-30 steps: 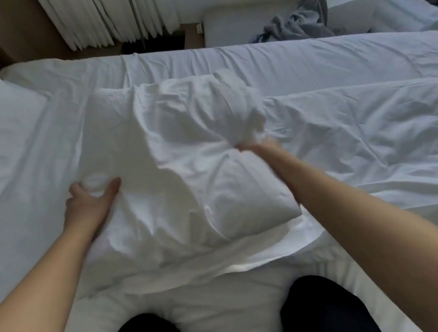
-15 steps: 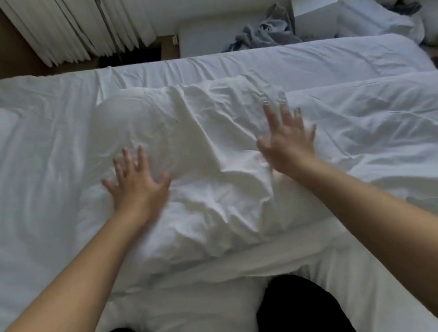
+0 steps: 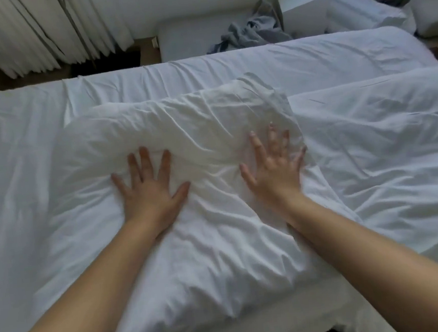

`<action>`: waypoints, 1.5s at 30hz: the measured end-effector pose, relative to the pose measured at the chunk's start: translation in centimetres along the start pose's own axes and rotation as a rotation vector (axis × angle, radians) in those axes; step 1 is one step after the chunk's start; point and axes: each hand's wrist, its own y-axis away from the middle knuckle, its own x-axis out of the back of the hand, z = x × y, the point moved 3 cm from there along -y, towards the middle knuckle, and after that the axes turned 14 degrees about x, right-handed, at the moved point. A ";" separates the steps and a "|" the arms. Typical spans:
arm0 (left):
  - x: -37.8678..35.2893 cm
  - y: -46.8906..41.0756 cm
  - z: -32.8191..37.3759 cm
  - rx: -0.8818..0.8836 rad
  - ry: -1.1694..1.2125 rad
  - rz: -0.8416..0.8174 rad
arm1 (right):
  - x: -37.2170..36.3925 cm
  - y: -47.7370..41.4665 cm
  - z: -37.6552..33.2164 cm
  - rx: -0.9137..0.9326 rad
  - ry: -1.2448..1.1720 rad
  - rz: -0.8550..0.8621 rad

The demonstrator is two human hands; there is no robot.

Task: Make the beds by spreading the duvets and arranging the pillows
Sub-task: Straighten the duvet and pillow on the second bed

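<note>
A white pillow (image 3: 193,252) is pressed flat on the bed (image 3: 21,162), just beside the rumpled duvet (image 3: 386,156) at the right. A second ago its cover was bunched and gripped at both sides. That grip has since been let go, and the left hand (image 3: 149,198) and right hand (image 3: 274,174) are now laid palm-down on it, fingers (image 3: 165,165) straight and spread, nothing held. The pillow has been plumped out and is being smoothed. The pillow step is judged close to done here; the duvet, creased and not drawn up, is yet to be spread. Grey clothing (image 3: 251,33) is seen heaped beyond the bed.
</note>
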 end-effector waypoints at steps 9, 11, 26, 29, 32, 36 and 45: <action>-0.6 -7.6 3.1 -0.090 -0.167 -0.139 | -5.6 -5.2 -0.7 0.088 0.085 -0.310; -0.3 -7.1 3.7 -0.071 -0.127 -0.184 | -5.2 -5.1 -0.6 0.112 0.054 -0.333; 2.5 10.3 22.4 -0.458 0.140 -0.480 | 6.3 11.8 23.2 -0.571 0.091 -0.346; 2.6 12.4 28.6 -0.542 0.076 -0.454 | 8.5 15.1 30.0 -0.783 0.034 -0.317; 1.4 16.0 36.0 -0.641 0.039 -0.480 | 9.8 18.8 37.1 -0.906 -0.017 -0.264; -0.8 20.5 43.0 -0.702 0.078 -0.427 | 10.7 22.1 45.3 -1.069 -0.122 -0.120; -6.6 22.2 47.8 -0.727 -0.095 -0.379 | 11.6 22.7 57.5 -1.606 -0.509 0.608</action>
